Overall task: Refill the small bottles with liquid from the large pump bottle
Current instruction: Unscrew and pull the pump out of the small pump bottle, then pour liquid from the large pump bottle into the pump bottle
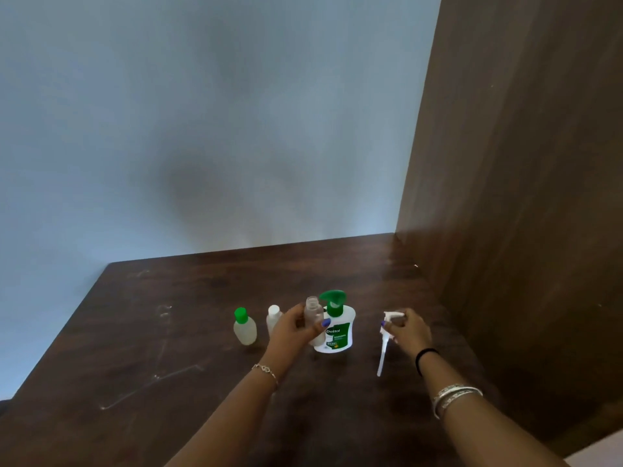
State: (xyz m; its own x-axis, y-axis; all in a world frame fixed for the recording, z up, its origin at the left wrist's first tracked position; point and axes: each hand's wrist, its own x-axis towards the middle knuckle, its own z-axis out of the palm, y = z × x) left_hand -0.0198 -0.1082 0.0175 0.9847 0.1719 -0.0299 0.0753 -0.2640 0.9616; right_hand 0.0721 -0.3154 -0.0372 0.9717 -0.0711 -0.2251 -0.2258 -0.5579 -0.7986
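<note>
The large white pump bottle (338,326) with a green pump head and green label stands mid-table. Just in front of it, my left hand (293,328) grips a small clear bottle (314,313) upright, its neck uncapped. My right hand (406,328) holds a white spray top (387,326) to the right of the pump bottle; its long dip tube hangs down toward the table. A small bottle with a green cap (244,326) stands at the left. Another small bottle with a white cap (273,316) stands partly hidden behind my left hand.
The dark wooden table (168,348) meets a pale blue wall at the back and a brown wooden panel (522,197) on the right. The table's left edge runs diagonally. Pale scratches mark the tabletop at front left.
</note>
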